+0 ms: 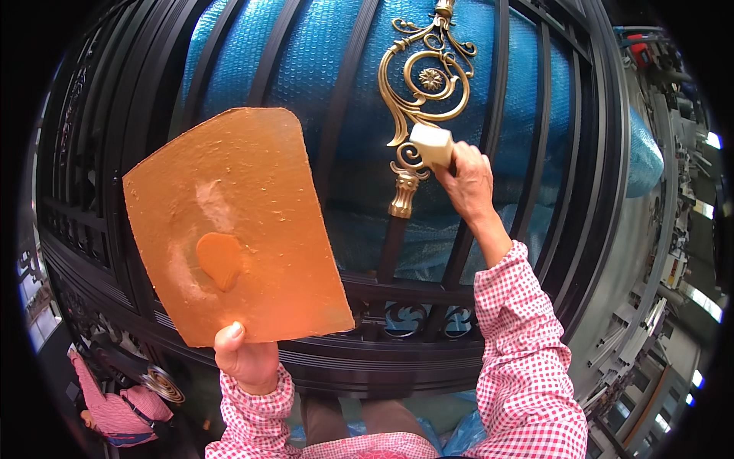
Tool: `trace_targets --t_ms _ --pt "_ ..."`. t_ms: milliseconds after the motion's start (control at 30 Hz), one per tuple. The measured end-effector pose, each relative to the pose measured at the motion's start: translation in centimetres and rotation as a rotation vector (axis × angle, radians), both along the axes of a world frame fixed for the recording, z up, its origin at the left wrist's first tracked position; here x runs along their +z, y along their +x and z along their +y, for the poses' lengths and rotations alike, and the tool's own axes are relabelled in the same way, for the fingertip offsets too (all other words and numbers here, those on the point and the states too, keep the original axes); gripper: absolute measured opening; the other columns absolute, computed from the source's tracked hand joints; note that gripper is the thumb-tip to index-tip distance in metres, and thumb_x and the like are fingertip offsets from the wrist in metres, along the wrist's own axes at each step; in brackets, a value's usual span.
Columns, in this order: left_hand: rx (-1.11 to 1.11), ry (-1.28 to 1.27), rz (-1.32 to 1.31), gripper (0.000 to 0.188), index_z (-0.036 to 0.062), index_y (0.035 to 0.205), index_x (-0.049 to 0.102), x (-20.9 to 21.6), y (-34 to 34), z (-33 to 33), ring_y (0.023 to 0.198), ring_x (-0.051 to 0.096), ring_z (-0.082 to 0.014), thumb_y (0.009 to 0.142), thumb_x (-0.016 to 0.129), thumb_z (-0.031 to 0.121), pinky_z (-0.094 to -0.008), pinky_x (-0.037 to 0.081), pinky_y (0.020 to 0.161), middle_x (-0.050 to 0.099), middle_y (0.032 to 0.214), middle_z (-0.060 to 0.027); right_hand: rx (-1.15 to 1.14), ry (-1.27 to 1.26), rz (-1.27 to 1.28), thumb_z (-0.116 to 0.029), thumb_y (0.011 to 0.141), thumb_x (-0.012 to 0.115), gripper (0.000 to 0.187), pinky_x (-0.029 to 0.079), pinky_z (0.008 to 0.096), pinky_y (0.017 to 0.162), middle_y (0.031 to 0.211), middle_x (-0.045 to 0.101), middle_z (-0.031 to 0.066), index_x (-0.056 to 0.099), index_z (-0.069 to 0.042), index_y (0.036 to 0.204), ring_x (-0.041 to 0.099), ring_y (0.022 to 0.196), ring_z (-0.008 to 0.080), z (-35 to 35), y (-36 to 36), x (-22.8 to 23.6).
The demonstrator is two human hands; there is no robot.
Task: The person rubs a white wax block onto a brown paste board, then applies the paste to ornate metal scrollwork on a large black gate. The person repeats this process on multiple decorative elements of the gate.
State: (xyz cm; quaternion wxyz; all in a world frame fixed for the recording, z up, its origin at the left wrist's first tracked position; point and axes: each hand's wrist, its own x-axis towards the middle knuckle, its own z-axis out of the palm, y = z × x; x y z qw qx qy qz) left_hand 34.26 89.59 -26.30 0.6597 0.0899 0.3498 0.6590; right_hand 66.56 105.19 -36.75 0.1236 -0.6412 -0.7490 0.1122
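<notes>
Co-worker in pink (138, 413) bends low, off to the left of the left hand. The left hand (248, 363) is closed on the near edge of an orange-brown board (267, 176), thumb on top, fingers hidden beneath; ahead of the thumb, a puddle of orange, paint-like stuff (218, 260) is left unused. Ahead of both hands stands the dark gate (352, 76), with blue bubble wrap (310, 57) behind its bars. Just left of the right hand, the scroll ornament (430, 79) and its lower collar (403, 195) already look mostly gold, so the colouring seems well along; bare spots cannot be ruled out. The right hand (468, 183) grips a pale pad (432, 144) in curled fingers over the lower curls; contact is unclear.
</notes>
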Motion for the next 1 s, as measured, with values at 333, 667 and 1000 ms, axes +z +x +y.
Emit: trace_targets --t_ms 333,667,1000 --pt "0.111 -0.139 0.068 0.065 0.0016 0.133 0.034 -0.2 -0.9 -1.4 0.117 0.048 -0.0275 0.072 0.050 0.015 -0.0408 0.038 0.099 0.047 0.129 -0.0129 -0.037 0.240 -0.073 -0.024 0.072 0.072 0.024 0.044 0.0403 0.065 0.076 0.059 0.0071 0.062 -0.009 0.087 0.058 0.073 0.0263 5.1 -0.6 -0.8" --pt "0.083 -0.121 0.069 0.061 -0.0005 0.130 0.038 -0.6 -1.3 -2.1 0.116 0.048 -0.0270 0.072 0.050 0.014 -0.0399 0.039 0.097 0.049 0.126 -0.0124 -0.023 0.224 0.018 -0.022 0.071 0.071 0.021 0.041 0.0398 0.068 0.082 0.060 0.0063 0.060 -0.009 0.084 0.057 0.079 0.0262 5.1 -1.8 -1.0" --pt "0.062 -0.094 -0.012 0.062 -0.0001 0.132 0.037 -0.4 -1.5 -2.2 0.116 0.049 -0.0267 0.072 0.050 0.015 -0.0400 0.039 0.097 0.049 0.127 -0.0127 0.007 -0.099 0.079 -0.022 0.072 0.068 0.024 0.042 0.0399 0.070 0.080 0.058 0.0091 0.059 -0.009 0.090 0.056 0.080 0.0284 -0.2 -0.3 -1.1"
